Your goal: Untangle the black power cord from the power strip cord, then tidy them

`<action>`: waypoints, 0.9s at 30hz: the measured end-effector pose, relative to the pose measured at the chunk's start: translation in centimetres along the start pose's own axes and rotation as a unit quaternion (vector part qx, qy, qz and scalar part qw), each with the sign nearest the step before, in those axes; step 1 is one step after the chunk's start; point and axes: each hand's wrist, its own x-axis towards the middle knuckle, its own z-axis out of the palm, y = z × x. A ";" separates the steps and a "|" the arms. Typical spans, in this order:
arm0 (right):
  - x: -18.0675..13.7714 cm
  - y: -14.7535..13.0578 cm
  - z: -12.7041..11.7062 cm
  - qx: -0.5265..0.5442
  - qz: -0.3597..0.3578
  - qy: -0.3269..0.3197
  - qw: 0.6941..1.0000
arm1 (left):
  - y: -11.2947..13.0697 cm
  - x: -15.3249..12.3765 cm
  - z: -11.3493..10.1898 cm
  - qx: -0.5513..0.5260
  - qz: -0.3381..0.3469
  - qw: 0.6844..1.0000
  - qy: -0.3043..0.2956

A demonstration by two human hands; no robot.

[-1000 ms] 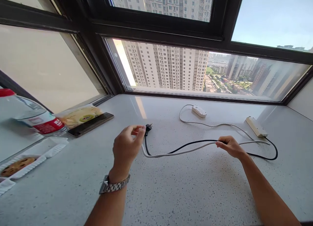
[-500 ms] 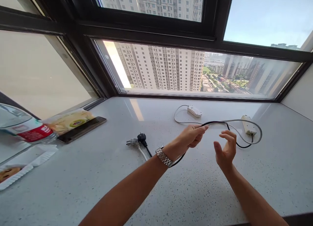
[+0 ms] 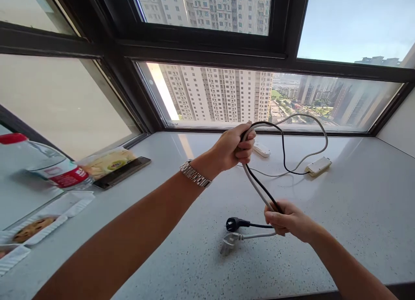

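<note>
Gripping the black cable (image 3: 284,151) and grey cable (image 3: 325,135) in a curled fist, the left hand (image 3: 238,146) sits above the table (image 3: 181,256); their 2 strands slant down rightward to the right hand (image 3: 288,220), closed around both. The black plug (image 3: 237,224) and grey plug (image 3: 231,241) point leftward, nearer the right hand.

To the right of the right-hand white box (image 3: 318,167), a hand could be passed over the windowsill (image 3: 372,192) to the window (image 3: 227,97). The middle is obstructed by looped cables (image 3: 263,187) and plugs (image 3: 238,224), the left by the bottle (image 3: 69,172), phone (image 3: 122,173) and cookie tray (image 3: 76,201).
</note>
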 end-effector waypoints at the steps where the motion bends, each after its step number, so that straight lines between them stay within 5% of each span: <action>1: -1.4 -1.3 -0.8 -0.073 0.013 0.019 0.997 | -0.2 -0.7 -0.9 -0.002 -0.008 1.000 0.006; 6: -5.9 -5.9 -1.9 -0.366 0.105 0.103 0.919 | -3.6 -3.6 -3.8 -0.114 0.026 0.992 0.053; 14: -9.3 -6.3 -2.9 -0.510 0.106 0.213 0.827 | -9.6 -1.7 -5.1 -0.395 0.094 0.899 0.165; 18: -11.6 -6.6 -5.8 -0.591 0.070 0.248 0.765 | -10.7 -0.8 -6.9 -0.322 0.037 0.931 0.168; 24: -13.3 -4.7 -11.6 -0.551 0.161 0.128 0.809 | -11.2 -2.7 -9.4 -0.102 -0.097 0.988 0.066; 27: -12.3 -3.7 -13.0 -0.611 0.130 0.172 0.762 | -12.0 -4.0 -8.4 0.039 -0.120 0.992 0.023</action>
